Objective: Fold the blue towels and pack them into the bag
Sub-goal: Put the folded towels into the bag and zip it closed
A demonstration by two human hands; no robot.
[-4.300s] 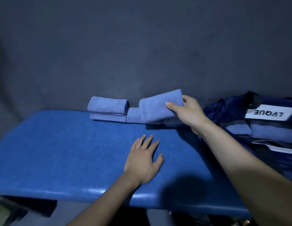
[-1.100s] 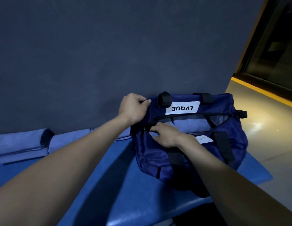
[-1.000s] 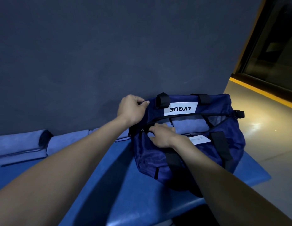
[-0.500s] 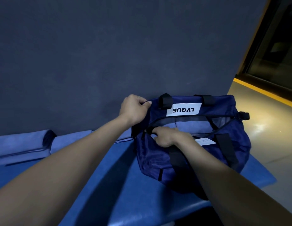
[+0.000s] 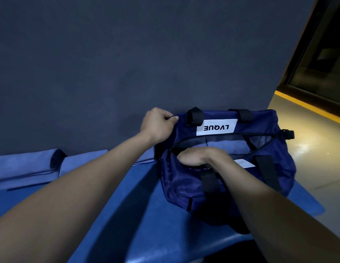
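Fingers of my left hand (image 5: 158,124) are curling tight around the far rim of the navy duffel bag (image 5: 224,164) at its left corner, pinching the fabric edge and holding that side up against the dark wall (image 5: 127,59). My right hand (image 5: 200,156) is reaching into the bag's open mouth from the near side; its fingers are bending over the near zipper edge and disappearing inside, so I cannot tell whether they are gripping anything there. The bag is sitting on the right part of the blue padded bench (image 5: 138,211), with its mouth gaping open between my two hands. I am seeing a white label (image 5: 216,127) reading LVQUE, upside down from my view, on the far panel between two black handle straps (image 5: 194,115). Light blue folded towels inside the bag (image 5: 225,145) are showing through the opening, lying just beyond my right hand. A small white tag (image 5: 244,163) is lying on the near panel beside my right wrist. More folded blue towels (image 5: 30,166) are resting on the bench to the left, against the wall, well apart from the bag's mouth, with one stack's near end reaching close to the bag's left side behind my left forearm. A shiny floor with a yellow stripe (image 5: 307,109) is showing at far right.
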